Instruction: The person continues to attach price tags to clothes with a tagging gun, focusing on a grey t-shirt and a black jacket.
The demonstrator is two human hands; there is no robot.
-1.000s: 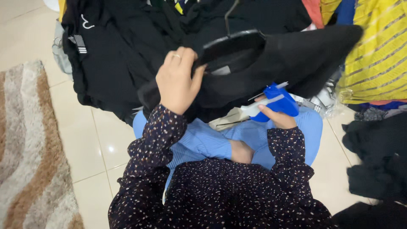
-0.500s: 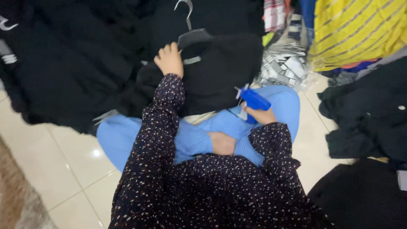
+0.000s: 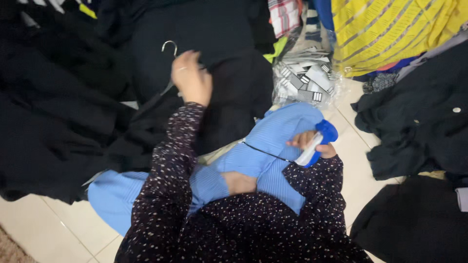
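While the left hand [image 3: 191, 80] reaches out over the heap, its fingers curl down onto a black garment [image 3: 229, 104] right beside the metal hanger hook [image 3: 169, 46] — closed on the cloth, it seems, though blur makes the grip hard to read. Over on the other side, the right hand [image 3: 312, 143] wraps shut around a blue-and-white tagging gun [image 3: 318, 142], resting on a light blue ribbed garment [image 3: 270, 146] across the lap. That black piece looks soft, floppy and light — best taken near the hanger's neck. Underneath, pale glossy floor tiles [image 3: 58, 231]; all around, dark clothes, a bag of tags [image 3: 304, 80], and yellow striped fabric [image 3: 390, 29].
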